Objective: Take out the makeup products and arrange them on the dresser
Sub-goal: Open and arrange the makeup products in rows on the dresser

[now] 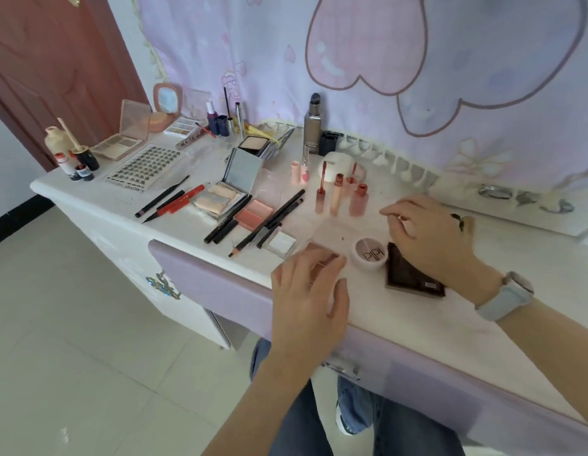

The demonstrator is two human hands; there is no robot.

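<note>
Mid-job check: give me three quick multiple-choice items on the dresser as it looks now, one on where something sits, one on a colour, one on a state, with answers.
1. The small round white jar sits:
A. between the two hands
B. at the far left edge
C. on the floor

2. The flat square compact by the right hand is:
A. yellow
B. dark brown
C. bright green

3. The mirrored palette mid-dresser is:
A. open, lid up
B. shut flat
C. upside down

Answers:
1 A: the jar lies between the left hand and the right hand.
2 B: its casing reads dark brown against the white dresser top.
3 A: its lid stands raised and the pale pans show.
</note>
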